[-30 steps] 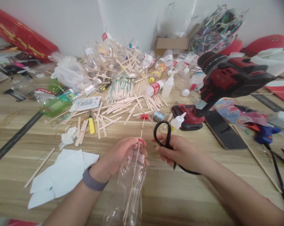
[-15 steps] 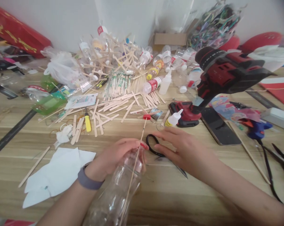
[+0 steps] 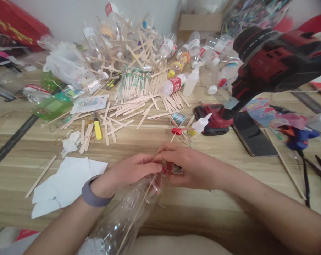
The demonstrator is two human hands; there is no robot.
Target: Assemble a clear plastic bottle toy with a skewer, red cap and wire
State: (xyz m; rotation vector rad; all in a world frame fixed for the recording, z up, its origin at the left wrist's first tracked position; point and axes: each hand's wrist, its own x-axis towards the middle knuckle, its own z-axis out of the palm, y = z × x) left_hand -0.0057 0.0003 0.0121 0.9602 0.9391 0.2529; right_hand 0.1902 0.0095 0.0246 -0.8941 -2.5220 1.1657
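My left hand (image 3: 137,168) is closed around the neck of a clear plastic bottle (image 3: 115,221), which lies tilted toward me. My right hand (image 3: 180,163) meets it there, its fingers bent and pinching at the red ring (image 3: 164,170) on the neck. A thin wooden stick (image 3: 136,216) runs along the bottle and passes beneath my fingers. Its far end shows beyond my right hand, at a red bottle cap (image 3: 176,131). The black handle of a tool (image 3: 178,170) is mostly hidden behind my right hand.
A red and black cordless drill (image 3: 269,60) stands at the right beside a phone (image 3: 253,134). Craft sticks (image 3: 128,111) and plastic bottles (image 3: 173,85) cover the back. White paper (image 3: 67,184), a yellow-handled screwdriver (image 3: 98,130) and a glue bottle (image 3: 200,124) lie nearer.
My right hand has moved left onto the bottle's neck and closed there. The view has shifted slightly. My left hand still holds the neck.
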